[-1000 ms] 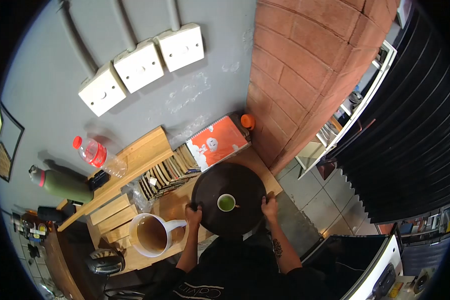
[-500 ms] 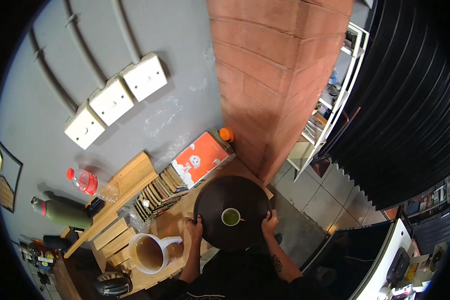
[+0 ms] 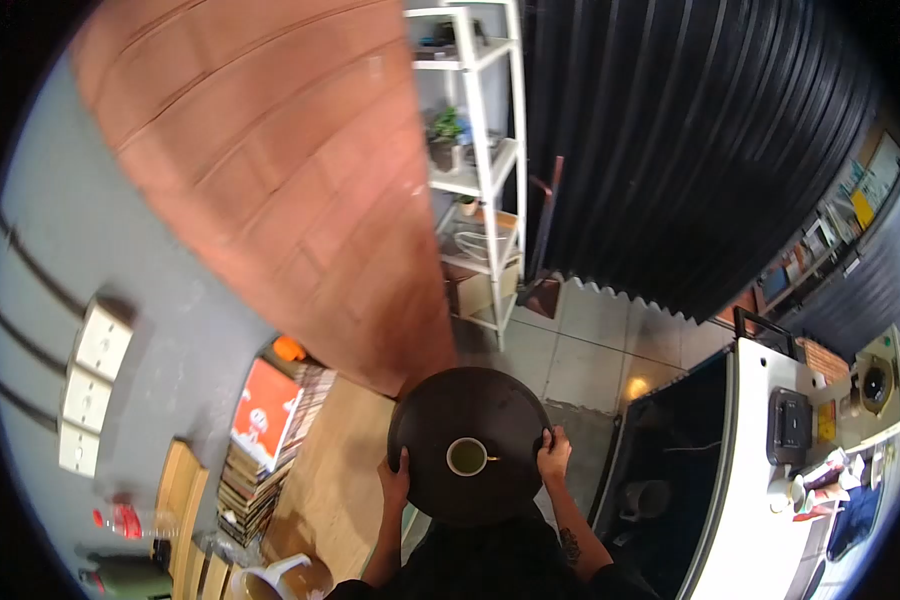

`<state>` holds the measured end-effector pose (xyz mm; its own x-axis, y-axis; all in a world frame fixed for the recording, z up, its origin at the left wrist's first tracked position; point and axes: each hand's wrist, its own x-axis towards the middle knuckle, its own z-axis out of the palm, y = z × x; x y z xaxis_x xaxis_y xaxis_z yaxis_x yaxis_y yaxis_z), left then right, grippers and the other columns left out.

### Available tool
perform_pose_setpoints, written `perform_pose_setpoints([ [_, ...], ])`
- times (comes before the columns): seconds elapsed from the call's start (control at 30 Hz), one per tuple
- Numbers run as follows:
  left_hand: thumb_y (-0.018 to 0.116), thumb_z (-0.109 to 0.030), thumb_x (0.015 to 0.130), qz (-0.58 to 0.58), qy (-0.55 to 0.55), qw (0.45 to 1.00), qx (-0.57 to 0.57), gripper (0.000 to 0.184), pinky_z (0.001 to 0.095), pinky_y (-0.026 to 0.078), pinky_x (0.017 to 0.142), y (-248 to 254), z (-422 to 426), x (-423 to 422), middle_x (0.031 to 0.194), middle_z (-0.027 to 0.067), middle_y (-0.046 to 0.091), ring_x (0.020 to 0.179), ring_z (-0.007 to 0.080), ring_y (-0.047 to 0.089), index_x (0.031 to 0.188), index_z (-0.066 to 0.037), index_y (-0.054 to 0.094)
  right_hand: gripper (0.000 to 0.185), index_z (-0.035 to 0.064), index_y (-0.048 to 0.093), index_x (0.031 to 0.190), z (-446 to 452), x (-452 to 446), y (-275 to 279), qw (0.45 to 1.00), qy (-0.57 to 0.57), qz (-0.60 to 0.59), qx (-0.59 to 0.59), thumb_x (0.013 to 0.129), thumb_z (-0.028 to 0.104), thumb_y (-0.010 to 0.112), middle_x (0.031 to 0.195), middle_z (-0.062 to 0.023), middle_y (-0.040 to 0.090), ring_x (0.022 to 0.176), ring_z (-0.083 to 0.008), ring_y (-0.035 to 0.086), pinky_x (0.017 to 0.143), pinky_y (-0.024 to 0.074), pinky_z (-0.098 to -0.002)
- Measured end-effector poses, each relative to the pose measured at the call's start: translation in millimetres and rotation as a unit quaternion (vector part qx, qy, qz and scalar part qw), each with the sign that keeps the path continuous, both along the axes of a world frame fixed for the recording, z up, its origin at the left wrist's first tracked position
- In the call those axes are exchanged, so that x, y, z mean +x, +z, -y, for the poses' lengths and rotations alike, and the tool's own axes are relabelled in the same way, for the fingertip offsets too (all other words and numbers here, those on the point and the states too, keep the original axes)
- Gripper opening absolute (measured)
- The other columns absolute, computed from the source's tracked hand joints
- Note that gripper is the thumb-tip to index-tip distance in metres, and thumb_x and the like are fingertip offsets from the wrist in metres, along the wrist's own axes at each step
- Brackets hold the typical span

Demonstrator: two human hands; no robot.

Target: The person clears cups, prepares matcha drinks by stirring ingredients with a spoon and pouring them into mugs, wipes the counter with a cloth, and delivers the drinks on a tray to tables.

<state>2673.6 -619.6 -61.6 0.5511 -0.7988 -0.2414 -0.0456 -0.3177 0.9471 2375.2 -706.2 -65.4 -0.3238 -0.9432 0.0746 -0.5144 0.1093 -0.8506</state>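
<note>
A round dark brown tray [image 3: 460, 410] is held level in front of my body. Near its middle stands a small cup [image 3: 467, 457] of green liquid, with its handle to the right. My left hand [image 3: 395, 480] is closed on the tray's left edge. On the opposite edge, my right hand [image 3: 554, 455] grips the rim, thumb on top. Neither hand touches the cup. The fingers beneath the tray are hidden.
Left of me is a wooden table [image 3: 340, 460] with a row of books [image 3: 250, 490], an orange notebook [image 3: 267, 408] and a white-handled pitcher [image 3: 280, 578]. A brick pillar [image 3: 300, 190] rises ahead. A white shelf [image 3: 485, 180] stands beyond; a white counter [image 3: 720, 480] is at right.
My view has turned to the right, so the table and wall sockets shift left and the shelf and counter show more. The tray stays in both hands with the cup on it.
</note>
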Motion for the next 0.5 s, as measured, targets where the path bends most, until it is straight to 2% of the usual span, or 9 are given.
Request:
perform_pose_setpoints([
  [0.03,0.062,-0.029,0.094,0.004,-0.013,1.000,-0.011,0.040,0.0368,0.050,0.080,-2.1,17.0,-13.4,0.096,0.0179,0.069,0.090,0.0222,0.064,0.108,0.009,0.063,0.019,-0.0031,0.047,0.087,6.7,-17.5,5.8,1.000,-0.016,-0.001,0.001,0.095,0.011,0.056,0.070,-0.0236,0.050,0.059,-0.0349,0.042,0.058,0.0396,-0.0382],
  [0.1,0.062,-0.029,0.094,0.010,-0.042,0.999,-0.023,0.040,0.0368,0.049,0.080,2.8,52.1,-39.7,0.096,0.0178,0.069,0.091,0.0218,0.064,0.108,0.009,0.063,0.019,-0.0046,0.051,0.092,24.8,-50.5,18.2,0.996,-0.049,0.032,0.062,0.095,0.014,0.055,0.076,-0.0306,0.055,0.080,-0.0544,0.051,0.063,0.0446,-0.0450],
  [0.17,0.062,-0.029,0.094,0.015,-0.078,0.997,-0.014,0.040,0.0369,0.049,0.080,16.5,86.2,-69.7,0.097,0.0179,0.069,0.090,0.0217,0.064,0.108,0.008,0.063,0.018,-0.0046,0.052,0.093,45.1,-84.9,19.1,0.996,-0.070,0.038,0.033,0.095,0.013,0.055,0.076,-0.0308,0.054,0.080,-0.0545,0.051,0.063,0.0449,-0.0440],
  [0.3,0.063,-0.030,0.094,0.021,-0.137,0.990,-0.016,0.042,0.0371,0.049,0.080,12.0,158.6,-120.4,0.096,0.0170,0.069,0.091,0.0216,0.064,0.108,0.009,0.063,0.015,-0.0045,0.050,0.091,76.6,-150.7,32.7,0.993,-0.105,0.013,-0.050,0.094,0.009,0.055,0.077,-0.0306,0.054,0.080,-0.0546,0.050,0.062,0.0448,-0.0415],
  [0.33,0.063,-0.031,0.093,0.016,-0.138,0.990,-0.025,0.042,0.0368,0.049,0.080,30.1,175.0,-140.2,0.096,0.0161,0.069,0.091,0.0213,0.064,0.108,0.009,0.063,0.013,-0.0043,0.049,0.090,83.8,-162.9,54.7,0.993,-0.116,0.022,0.024,0.093,0.007,0.055,0.078,-0.0305,0.054,0.084,-0.0546,0.049,0.062,0.0446,-0.0404],
  [0.37,0.064,-0.031,0.093,0.011,-0.138,0.990,-0.034,0.043,0.0366,0.049,0.080,48.6,191.0,-158.8,0.096,0.0152,0.069,0.091,0.0209,0.063,0.107,0.009,0.063,0.012,-0.0042,0.049,0.090,91.8,-177.0,51.9,0.992,-0.122,0.020,-0.038,0.093,0.006,0.055,0.076,-0.0292,0.053,0.075,-0.0520,0.050,0.061,0.0442,-0.0399],
  [0.43,0.064,-0.031,0.093,0.043,-0.163,0.983,-0.069,0.043,0.0358,0.049,0.079,81.4,224.9,-193.7,0.096,0.0143,0.069,0.090,0.0202,0.063,0.107,0.009,0.063,0.011,-0.0045,0.048,0.090,108.6,-204.4,46.1,0.986,-0.148,0.020,-0.068,0.093,0.005,0.054,0.074,-0.0270,0.051,0.066,-0.0445,0.048,0.062,0.0440,-0.0378],
  [0.47,0.065,-0.031,0.092,0.070,-0.174,0.977,-0.102,0.042,0.0351,0.049,0.079,88.3,241.1,-206.0,0.096,0.0135,0.069,0.090,0.0195,0.063,0.106,0.009,0.063,0.011,-0.0045,0.048,0.090,116.1,-215.4,46.4,0.985,-0.158,0.020,-0.069,0.093,0.005,0.054,0.074,-0.0270,0.051,0.066,-0.0445,0.048,0.062,0.0440,-0.0378],
  [0.5,0.065,-0.031,0.092,0.069,-0.183,0.975,-0.103,0.042,0.0351,0.049,0.079,86.6,258.3,-213.6,0.096,0.0135,0.069,0.090,0.0195,0.063,0.106,0.009,0.063,0.011,-0.0042,0.048,0.090,122.4,-225.7,47.2,0.981,-0.178,0.042,-0.065,0.094,0.005,0.054,0.074,-0.0247,0.051,0.066,-0.0387,0.048,0.063,0.0442,-0.0371],
])
